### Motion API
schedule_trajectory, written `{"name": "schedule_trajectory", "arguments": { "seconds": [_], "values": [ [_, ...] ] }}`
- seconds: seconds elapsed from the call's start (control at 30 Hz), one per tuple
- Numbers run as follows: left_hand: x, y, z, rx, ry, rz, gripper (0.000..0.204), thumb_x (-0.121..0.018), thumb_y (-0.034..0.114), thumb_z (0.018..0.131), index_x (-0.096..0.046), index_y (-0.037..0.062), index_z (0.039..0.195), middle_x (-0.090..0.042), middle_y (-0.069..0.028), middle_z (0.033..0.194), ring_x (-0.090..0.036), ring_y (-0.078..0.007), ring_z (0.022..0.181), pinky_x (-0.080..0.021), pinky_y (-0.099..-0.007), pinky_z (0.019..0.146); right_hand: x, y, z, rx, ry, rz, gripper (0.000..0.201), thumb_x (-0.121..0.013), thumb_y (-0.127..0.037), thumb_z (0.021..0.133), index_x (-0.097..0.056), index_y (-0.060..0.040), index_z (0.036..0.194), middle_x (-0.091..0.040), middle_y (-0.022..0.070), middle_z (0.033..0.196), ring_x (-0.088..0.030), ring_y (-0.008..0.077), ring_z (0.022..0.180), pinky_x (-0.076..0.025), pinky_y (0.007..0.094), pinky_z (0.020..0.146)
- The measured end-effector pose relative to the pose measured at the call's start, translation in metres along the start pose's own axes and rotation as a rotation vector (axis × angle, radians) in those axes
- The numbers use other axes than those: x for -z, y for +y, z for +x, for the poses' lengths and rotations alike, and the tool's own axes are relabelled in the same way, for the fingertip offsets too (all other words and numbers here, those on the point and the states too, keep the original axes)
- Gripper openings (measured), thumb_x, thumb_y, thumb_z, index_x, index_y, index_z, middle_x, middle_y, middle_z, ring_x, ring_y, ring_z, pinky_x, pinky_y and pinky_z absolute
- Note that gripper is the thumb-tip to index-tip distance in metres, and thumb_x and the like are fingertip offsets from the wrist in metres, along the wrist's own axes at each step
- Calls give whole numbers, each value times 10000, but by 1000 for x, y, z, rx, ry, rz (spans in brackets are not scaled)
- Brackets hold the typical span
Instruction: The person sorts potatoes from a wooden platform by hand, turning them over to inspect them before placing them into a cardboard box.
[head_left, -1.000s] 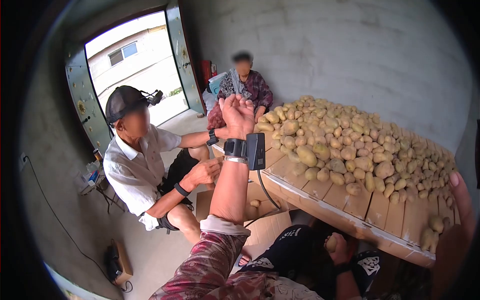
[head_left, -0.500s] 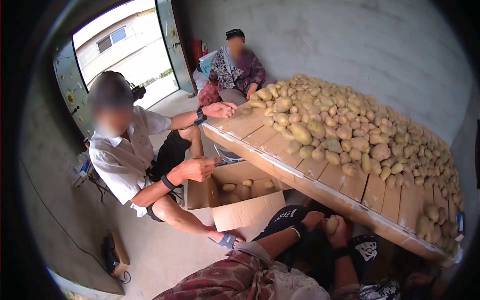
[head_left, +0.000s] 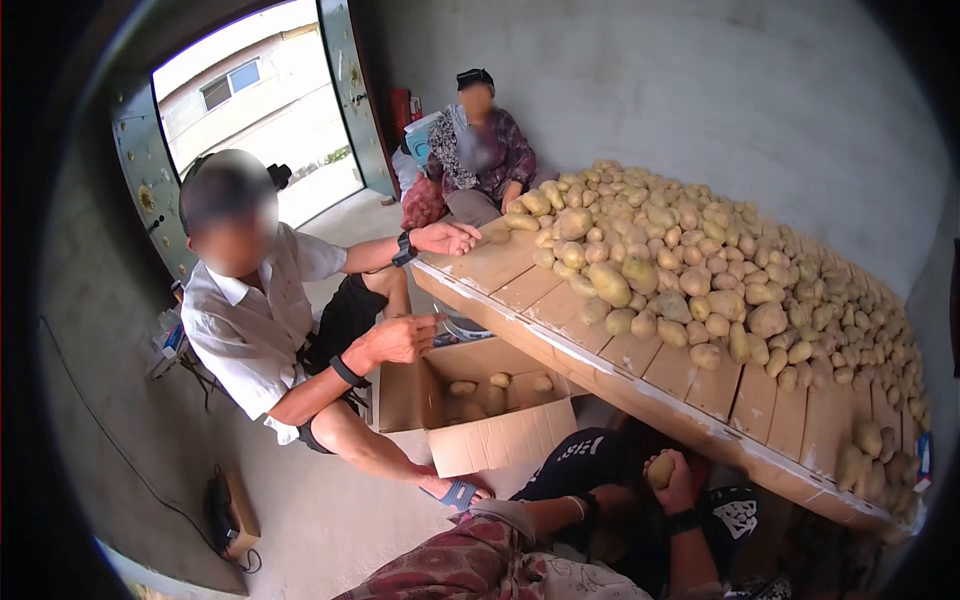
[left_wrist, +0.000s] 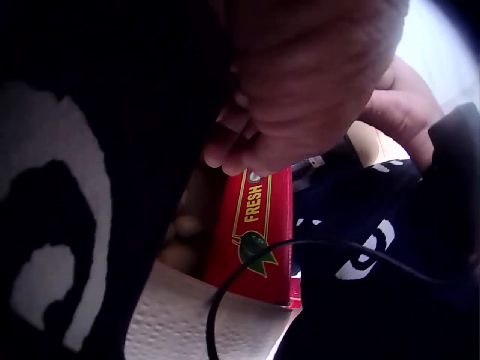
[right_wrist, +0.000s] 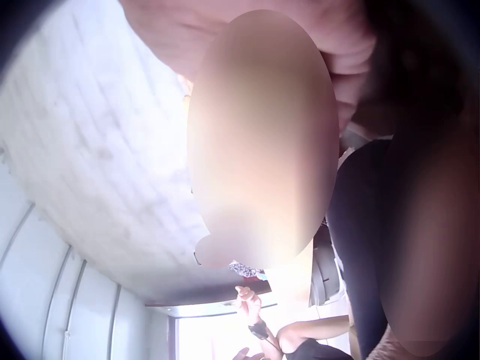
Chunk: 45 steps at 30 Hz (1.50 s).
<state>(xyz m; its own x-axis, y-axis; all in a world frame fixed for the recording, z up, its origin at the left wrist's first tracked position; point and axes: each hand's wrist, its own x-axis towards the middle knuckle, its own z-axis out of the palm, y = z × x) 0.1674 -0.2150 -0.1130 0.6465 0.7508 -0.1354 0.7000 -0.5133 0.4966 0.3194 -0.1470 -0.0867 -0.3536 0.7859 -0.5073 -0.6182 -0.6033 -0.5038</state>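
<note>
My right hand [head_left: 682, 485] grips a potato [head_left: 660, 469] above my lap, its top bare between thumb and fingers. In the right wrist view a blurred patch covers most of what lies by the palm [right_wrist: 161, 34]. Low beside it, in shadow over my dark trousers, is my left hand [head_left: 612, 497]. The left wrist view has this hand [left_wrist: 315, 82] with bent fingers above a red box [left_wrist: 251, 247] printed "FRESH", with round potatoes [left_wrist: 180, 244] dim inside. I cannot tell whether the left fingers hold anything.
A large heap of potatoes [head_left: 700, 270] covers much of the slatted table [head_left: 560, 310]. An open cardboard box [head_left: 500, 440] with several potatoes stands on the floor. One person [head_left: 270, 290] sits at left, a hand on the table corner; another person [head_left: 485, 150] sits behind. A cable crosses the left wrist view.
My left arm has come down from in front of the view to my lap, and its hand then dropped lower, away from the potato. My right hand keeps holding the potato.
</note>
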Motion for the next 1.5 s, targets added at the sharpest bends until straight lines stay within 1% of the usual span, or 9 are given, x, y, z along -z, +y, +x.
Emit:
{"name": "schedule_trajectory", "arguments": {
  "seconds": [0.1,0.23,0.5,0.67,0.87,0.93,1.17,1.23,1.5],
  "values": [
    [-104,-70,28,-50,230,29,184,-570,183,764,-637,46,868,-648,-169,827,-639,-332,766,-516,-395,674,3,2,10,17,-29,-6,153,-541,-201,795,-511,-80,885,-570,122,754,-583,295,666,-518,419,610],
    [24,22,-10,87,-34,-119,201,-555,205,785,-624,39,874,-640,-202,840,-641,-327,821,-517,-404,703,-5,0,4,28,-15,-52,153,-558,-194,808,-515,-79,899,-571,110,770,-592,267,682,-518,402,609],
    [16,-34,16,190,324,-585,234,-541,147,833,-560,33,1036,-638,-151,918,-635,-280,870,-507,-374,748,1,3,6,129,-23,-107,91,-529,-135,810,-511,-50,839,-565,121,765,-592,263,682,-523,392,606],
    [24,-34,15,405,-105,-2033,416,-399,297,954,-370,59,1294,-526,-164,1191,-529,-334,1092,-457,-438,887,-4,5,8,151,-72,-82,89,-472,-117,814,-496,-32,817,-576,139,754,-595,279,678,-524,394,629],
    [54,-10,-11,46,352,-490,935,-754,383,699,-192,-5,1338,-467,-149,1202,-454,-221,1136,-381,-338,977,-29,29,9,643,-170,-658,197,-410,-123,856,-549,13,828,-611,123,833,-584,196,778,-465,301,770],
    [10,-51,11,252,-240,-2272,670,-586,443,832,-316,36,1290,-474,-133,1189,-472,-269,1107,-404,-408,929,-20,28,23,581,-191,-694,233,-392,-121,868,-575,23,863,-609,105,847,-565,160,817,-442,285,776],
    [17,-46,10,395,-244,-2115,494,-554,473,837,-509,80,1133,-588,-128,1085,-589,-272,931,-468,-399,775,-4,20,12,493,-188,-983,267,-411,-181,901,-586,15,944,-596,72,893,-545,139,871,-425,277,790],
    [59,-9,-5,141,129,-350,423,-678,397,734,-605,31,934,-641,-161,887,-631,-279,823,-499,-369,706,9,23,14,360,-67,-814,248,-482,-190,878,-603,13,952,-612,73,891,-552,142,835,-435,273,772],
    [2,-46,8,-3,309,-431,348,-753,309,641,-627,39,820,-640,-165,818,-636,-297,790,-501,-361,666,11,23,9,296,-204,-992,253,-534,-207,864,-581,6,991,-594,53,917,-537,123,853,-436,264,771]
  ]
}}
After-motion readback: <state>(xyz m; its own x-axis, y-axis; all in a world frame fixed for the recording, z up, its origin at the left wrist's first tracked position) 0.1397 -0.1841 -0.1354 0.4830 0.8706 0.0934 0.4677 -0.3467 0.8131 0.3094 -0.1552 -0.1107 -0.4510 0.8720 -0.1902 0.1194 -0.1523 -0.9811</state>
